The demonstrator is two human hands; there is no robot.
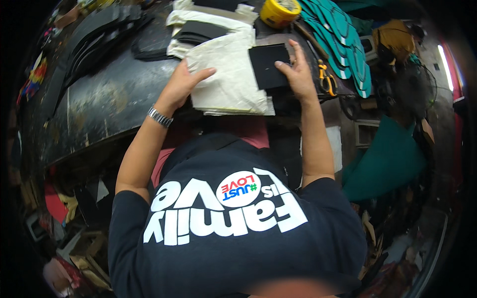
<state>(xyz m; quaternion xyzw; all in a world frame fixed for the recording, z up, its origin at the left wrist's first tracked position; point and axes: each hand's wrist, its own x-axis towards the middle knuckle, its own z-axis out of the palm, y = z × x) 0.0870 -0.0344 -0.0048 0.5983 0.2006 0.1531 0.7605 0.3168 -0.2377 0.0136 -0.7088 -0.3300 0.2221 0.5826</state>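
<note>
The scene was dimly and unevenly lit, and the corners were lost in black fisheye vignetting. A glowing tube light (445,67) was caught at the far right, tilted near the rim. Soft glare was thrown back by the dark tabletop (114,102), while the pale sheets (223,69) were rendered brightest. The tabletop's edge was bowed by the lens. The outer clutter (89,248) was softened and shadowed; a patch (295,288) at the lower edge was heavily blurred.

A workshop: the worn, scuffed table (112,102) carries stacked black strips (92,42), teal cutouts (334,32), pale sheets (223,74) and orange-handled scissors (327,82), with scraps (57,204) lying around below.
</note>
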